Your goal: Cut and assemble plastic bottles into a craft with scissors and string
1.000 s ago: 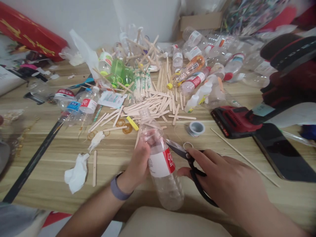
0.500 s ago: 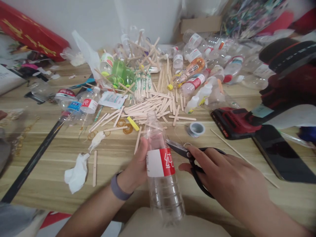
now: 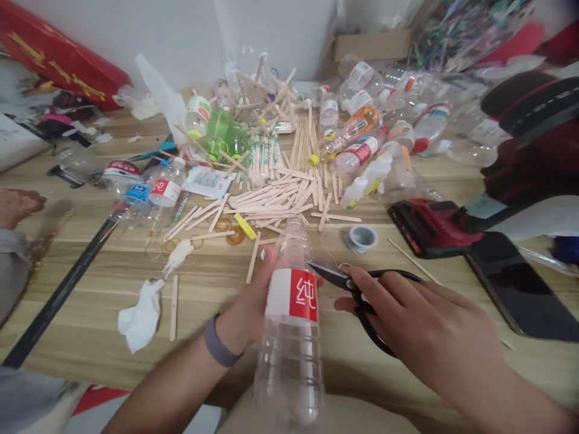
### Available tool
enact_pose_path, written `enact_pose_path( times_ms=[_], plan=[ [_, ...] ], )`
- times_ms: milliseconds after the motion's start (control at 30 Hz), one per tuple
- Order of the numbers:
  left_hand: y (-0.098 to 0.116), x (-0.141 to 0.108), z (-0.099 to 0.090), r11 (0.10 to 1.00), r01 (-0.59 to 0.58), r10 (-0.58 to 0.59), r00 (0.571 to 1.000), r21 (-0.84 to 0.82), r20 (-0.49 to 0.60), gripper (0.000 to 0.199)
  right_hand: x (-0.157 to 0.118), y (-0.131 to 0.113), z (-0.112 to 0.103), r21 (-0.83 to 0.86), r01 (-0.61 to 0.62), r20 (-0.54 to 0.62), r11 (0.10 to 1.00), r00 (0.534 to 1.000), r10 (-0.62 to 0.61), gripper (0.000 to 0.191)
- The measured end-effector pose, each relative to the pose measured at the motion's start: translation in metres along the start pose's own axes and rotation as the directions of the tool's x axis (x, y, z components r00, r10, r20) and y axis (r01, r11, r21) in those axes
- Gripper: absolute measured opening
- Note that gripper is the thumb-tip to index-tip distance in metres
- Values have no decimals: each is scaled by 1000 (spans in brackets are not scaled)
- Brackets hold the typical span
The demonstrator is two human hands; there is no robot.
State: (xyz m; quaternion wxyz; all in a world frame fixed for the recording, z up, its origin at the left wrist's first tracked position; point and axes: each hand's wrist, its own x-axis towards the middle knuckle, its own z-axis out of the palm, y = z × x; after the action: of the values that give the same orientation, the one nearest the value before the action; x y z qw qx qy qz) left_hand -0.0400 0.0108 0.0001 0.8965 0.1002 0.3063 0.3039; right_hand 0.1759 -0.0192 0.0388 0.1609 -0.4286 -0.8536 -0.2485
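A clear plastic bottle (image 3: pixel 289 355) with a red and white label is tilted, its neck pointing away from me and its base near my lap. My left hand (image 3: pixel 256 301) is wrapped round its upper part from the left and behind. In my right hand (image 3: pixel 420 319) are black-handled scissors (image 3: pixel 332 274), fingers through the handles. The blade tips touch or nearly touch the bottle just above the label. Beyond the neck lies a pile of flat wooden sticks (image 3: pixel 271 196). A small grey spool (image 3: pixel 362 238) sits past the scissors.
At right are a red and black power tool (image 3: pixel 434 226) and a dark phone (image 3: pixel 520 289). Plastic bottles (image 3: pixel 362 147) crowd the back. A black strip (image 3: pixel 63 295) and crumpled tissue (image 3: pixel 142 316) lie at left. Another person's hand (image 3: pixel 18 208) rests at the left edge.
The bottle has turned in my left hand and its base has swung left. The scissors moved slightly right and down with my right hand. Another person's hand has come into view at the left.
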Motion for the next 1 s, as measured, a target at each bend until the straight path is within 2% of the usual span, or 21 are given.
enact_pose_path(
  times_ms=[133, 267, 367, 467, 633, 800, 867, 1000],
  plan=[
    [0, 4, -3, 996, -6, 8, 1000, -89, 23, 66, 3, 4, -2, 11, 37, 3, 999, 999, -37, 42],
    [2, 3, 0, 999, -29, 29, 999, -22, -21, 69, 4, 7, -3, 18, 59, 3, 998, 998, -60, 40],
    [4, 3, -1, 1000, 0, 1, 999, 18, -32, 71, 5, 8, -3, 23, 73, 4, 997, 997, -74, 42],
    [3, 5, -6, 999, 34, -34, 999, 11, 1, 73, 5, 9, -3, 26, 83, 10, 996, 996, -83, 44],
    [2, 6, -10, 999, 20, -22, 998, 42, 52, 70, 0, 11, -2, 50, 73, -8, 996, 997, -73, 42],
    [4, 5, -15, 988, 105, -109, 994, 110, 28, 81, -4, 19, -7, 42, 1, 52, 999, 999, -3, 44],
    [6, 5, -16, 988, 74, -78, 997, 139, 21, 78, -4, 21, -9, 52, -20, 70, 998, 997, 16, 50],
    [8, 3, -11, 986, 61, -63, 998, 156, 9, 71, -1, 23, -12, 107, 19, 108, 994, 994, -31, 55]
  ],
)
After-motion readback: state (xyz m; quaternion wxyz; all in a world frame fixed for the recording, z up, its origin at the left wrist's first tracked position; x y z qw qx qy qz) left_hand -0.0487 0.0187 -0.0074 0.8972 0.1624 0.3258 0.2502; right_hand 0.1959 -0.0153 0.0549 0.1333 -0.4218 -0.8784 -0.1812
